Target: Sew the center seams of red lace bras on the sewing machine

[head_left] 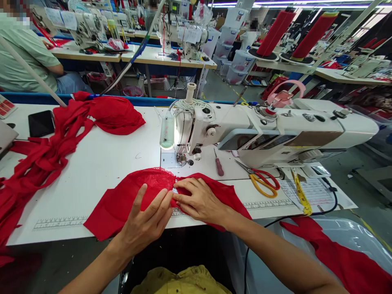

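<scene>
A red garment piece (118,200) with a lace-edged section lies across the front of the white sewing table, below the machine's needle area. My left hand (150,218) is over its middle, fingers stretched out and apart, the fingertips close to those of my right hand. Lying on the fabric just right of the lace, my right hand (203,200) has its fingers extended and touching the cloth; its thumb is hidden. A small whitish spot shows between the fingertips. The sewing machine (226,122) stands behind, its presser foot (181,158) apart from the fabric.
Scissors (263,183), a small purple-handled tool (219,166) and a yellow tape measure (301,196) lie at right. Heaped red fabric (45,159) and a black phone (41,123) occupy the left. A plastic bin (266,261) stands lower right. Another person (27,61) sits far left.
</scene>
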